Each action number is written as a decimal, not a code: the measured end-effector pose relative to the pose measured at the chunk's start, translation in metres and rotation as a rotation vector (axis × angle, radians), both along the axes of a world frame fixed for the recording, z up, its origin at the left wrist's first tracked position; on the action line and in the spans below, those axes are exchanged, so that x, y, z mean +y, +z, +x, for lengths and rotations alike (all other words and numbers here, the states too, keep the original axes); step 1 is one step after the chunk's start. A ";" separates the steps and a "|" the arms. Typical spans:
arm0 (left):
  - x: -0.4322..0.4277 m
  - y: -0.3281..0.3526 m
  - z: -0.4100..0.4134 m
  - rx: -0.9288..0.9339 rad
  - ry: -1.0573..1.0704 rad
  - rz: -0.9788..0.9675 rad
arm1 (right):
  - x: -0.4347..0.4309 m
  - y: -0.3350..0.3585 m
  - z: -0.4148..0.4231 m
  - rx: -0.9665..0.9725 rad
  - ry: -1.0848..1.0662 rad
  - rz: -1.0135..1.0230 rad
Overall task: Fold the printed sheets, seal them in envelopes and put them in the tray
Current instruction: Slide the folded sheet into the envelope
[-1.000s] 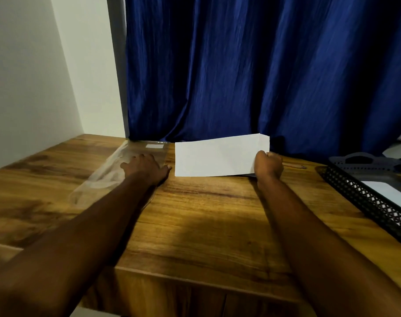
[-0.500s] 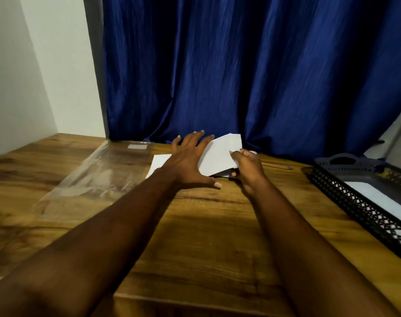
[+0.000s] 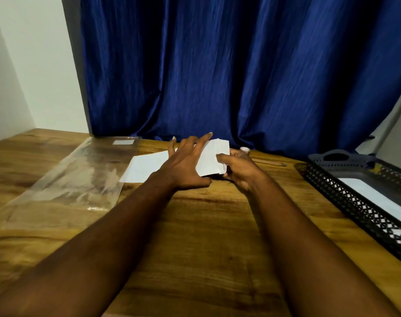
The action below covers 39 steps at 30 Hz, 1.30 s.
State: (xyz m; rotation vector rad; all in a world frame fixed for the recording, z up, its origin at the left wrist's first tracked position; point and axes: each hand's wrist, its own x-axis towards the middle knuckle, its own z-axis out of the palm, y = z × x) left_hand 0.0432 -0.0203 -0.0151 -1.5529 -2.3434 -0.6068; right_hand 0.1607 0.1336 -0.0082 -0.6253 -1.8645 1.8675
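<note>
Head view, one frame; entries by clock face from the middle of the wooden table [image 3: 206, 236].

White paper [image 3: 147, 167]: long plain rectangle at 12 o'clock, near the far edge of the table, just in front of the blue curtain [image 3: 218, 65]; no print visible on the upper face; left end lies flat on the wood, right end is lifted and bent upward with a dark shadow under it; folded sheet or envelope, cannot tell.

Left hand [image 3: 185, 165]: palm down across the middle of the paper; fingers [image 3: 204, 140] straight and spread apart, pointing to 12 o'clock; thumb stretched out to 3 o'clock along the near edge of the paper; presses, grips nothing.

Right hand [image 3: 238, 168]: at the right end of the paper; thumb [image 3: 220, 156] on the upper face, curled fingers behind and under it; pinches the raised end.

Tray [image 3: 346, 186]: black mesh, at 3 o'clock, well apart from both hands; one white piece [image 3: 373, 197] lies flat inside it.

Clear plastic sleeve [image 3: 80, 179]: flat at 10 o'clock, its right edge just beside the paper's left end; small white label at its far end.

Pencil [image 3: 270, 162]: on the wood at 1 o'clock, between the right hand and the tray.
</note>
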 end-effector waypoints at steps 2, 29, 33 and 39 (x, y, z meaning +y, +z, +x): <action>-0.001 0.000 -0.001 0.016 -0.006 -0.004 | -0.002 0.002 0.001 -0.007 0.014 0.008; -0.013 0.008 0.003 0.040 0.052 -0.037 | 0.011 -0.003 0.018 -0.136 -0.346 0.632; -0.010 0.004 0.000 0.034 0.065 -0.042 | 0.014 -0.023 0.013 -0.469 -0.067 0.979; -0.013 0.003 -0.003 0.026 0.077 -0.025 | 0.018 -0.017 0.007 -0.571 0.052 1.050</action>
